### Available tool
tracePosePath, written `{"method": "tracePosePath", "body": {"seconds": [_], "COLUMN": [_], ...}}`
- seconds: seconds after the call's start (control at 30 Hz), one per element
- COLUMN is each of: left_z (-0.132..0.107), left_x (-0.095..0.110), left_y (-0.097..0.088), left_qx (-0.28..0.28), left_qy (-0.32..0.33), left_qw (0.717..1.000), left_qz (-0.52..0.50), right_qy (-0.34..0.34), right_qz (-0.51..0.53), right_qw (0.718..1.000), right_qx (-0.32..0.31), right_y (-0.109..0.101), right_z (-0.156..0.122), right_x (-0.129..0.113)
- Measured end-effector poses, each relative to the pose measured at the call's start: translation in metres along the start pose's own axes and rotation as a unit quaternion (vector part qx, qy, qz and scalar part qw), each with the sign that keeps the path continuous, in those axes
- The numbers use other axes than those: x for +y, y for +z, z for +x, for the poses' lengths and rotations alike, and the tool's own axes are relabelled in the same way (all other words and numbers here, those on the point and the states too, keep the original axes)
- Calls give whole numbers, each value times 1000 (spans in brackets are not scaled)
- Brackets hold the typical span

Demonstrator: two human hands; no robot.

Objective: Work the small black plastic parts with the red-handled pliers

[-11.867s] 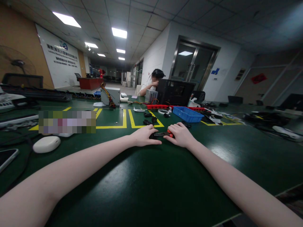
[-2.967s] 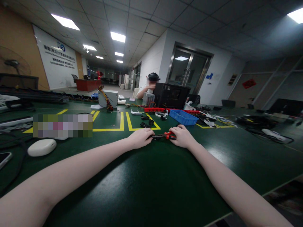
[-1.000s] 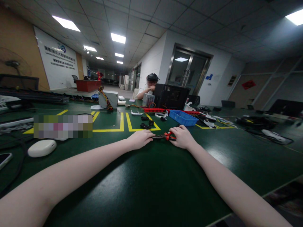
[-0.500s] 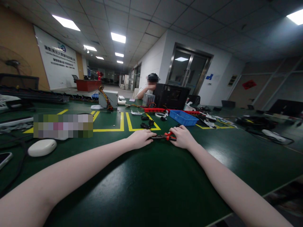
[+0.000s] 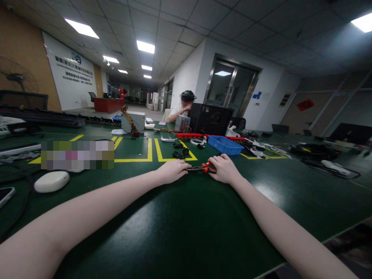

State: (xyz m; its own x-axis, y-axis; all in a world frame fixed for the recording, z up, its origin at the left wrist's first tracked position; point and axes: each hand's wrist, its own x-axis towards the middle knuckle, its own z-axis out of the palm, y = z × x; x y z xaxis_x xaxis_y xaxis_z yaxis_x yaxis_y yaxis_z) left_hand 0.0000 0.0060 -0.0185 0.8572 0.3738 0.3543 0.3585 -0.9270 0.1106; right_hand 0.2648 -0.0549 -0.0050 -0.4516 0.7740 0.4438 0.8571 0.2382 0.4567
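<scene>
Red-and-black handled pliers (image 5: 198, 168) lie level between my hands, low over the green table (image 5: 180, 228), jaws pointing left. My right hand (image 5: 225, 169) is closed around the handles. At the jaw end, the fingers of my left hand (image 5: 172, 171) are pressed together by the plier tips. Whatever those fingers pinch is hidden or too small to make out. Just beyond my left hand, several small black parts (image 5: 178, 155) lie inside a yellow-taped rectangle. A white ring-shaped coil (image 5: 198, 142) is a little farther back.
Behind my right hand stands a blue tray (image 5: 225, 145). A black computer case (image 5: 210, 118) and a power supply with wires (image 5: 133, 123) sit farther back, near a seated person (image 5: 180, 112). At left are a white rounded case (image 5: 52, 181) and a phone (image 5: 6, 197).
</scene>
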Motion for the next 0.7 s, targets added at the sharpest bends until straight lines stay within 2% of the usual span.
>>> {"method": "tracePosePath", "body": {"seconds": [0.5,0.7], "left_z": [0,0], "left_x": [-1,-4], "left_y": [1,2], "left_qx": [9,16], "left_qy": [-6,6], "left_qw": [1000,999], "left_qz": [-15,-35], "right_qy": [-3,0], "right_qz": [9,-14], "right_qw": [1000,1000], "right_qx": [-1,27], "right_y": [-1,-2], "right_z": [1,0], "right_x": [0,-1]}}
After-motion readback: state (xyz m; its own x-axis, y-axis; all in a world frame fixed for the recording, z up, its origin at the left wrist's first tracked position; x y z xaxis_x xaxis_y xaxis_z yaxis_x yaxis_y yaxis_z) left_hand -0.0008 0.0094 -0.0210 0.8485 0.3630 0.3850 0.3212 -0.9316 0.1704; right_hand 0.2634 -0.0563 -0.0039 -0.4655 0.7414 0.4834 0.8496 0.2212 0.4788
